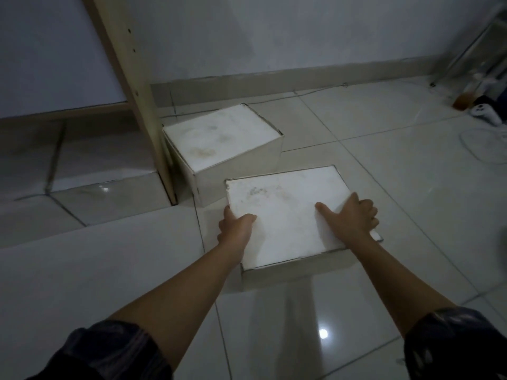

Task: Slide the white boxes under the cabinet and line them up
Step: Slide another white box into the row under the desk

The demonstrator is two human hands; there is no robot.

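Two white boxes stand on the tiled floor. The nearer box [285, 212] lies in the middle of the view with both my hands on it. My left hand [236, 229] grips its left edge, thumb on the lid. My right hand [351, 218] clasps its right edge, thumb on top and fingers over the side. The farther box [219, 138] sits turned at an angle against the cabinet's wooden side panel [137, 86], touching the nearer box's far left corner. The open gap under the cabinet [76, 154] lies to the left.
A wall with a skirting board [288, 80] runs behind the boxes. At the far right are a bottle [466, 97], a white object [485, 113] and a thin cable loop [477, 144]. A thin wire [274, 98] trails along the floor near the wall.
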